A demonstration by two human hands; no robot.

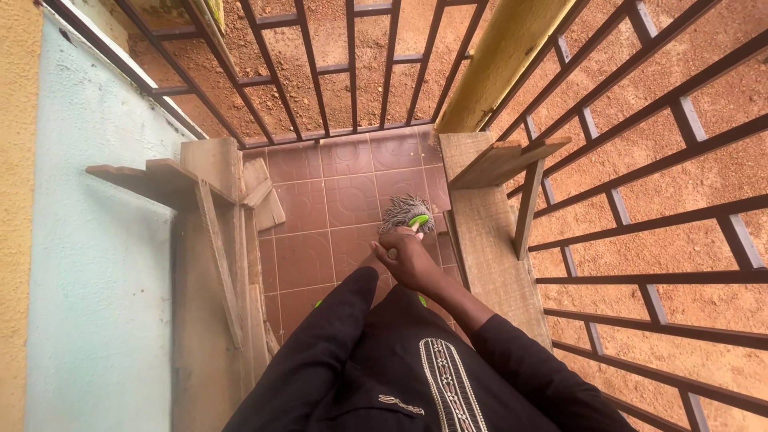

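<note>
Black embroidered garment (400,376) nearest. Right hand (412,260) closed around green mop handle (418,221); left hand out of view. Grey stringy mop head (406,211) resting on reddish patterned floor tiles (308,256), near far railing (352,72). Tiles matt, wetness unclear; progress judged indeterminate. Rough wooden planks (488,232) either side.

The only open run is a narrow strip of tiled floor (320,200), and it ends at the metal railing (336,72) ahead. A wooden plank frame (220,232) leaning by the pale wall (104,240) closes the left side. The right is shut in by a rough board (488,240) with a bracket, then more railing bars. The mop head (406,213) (grey strands, green fitting) fills the strip's far right part.
</note>
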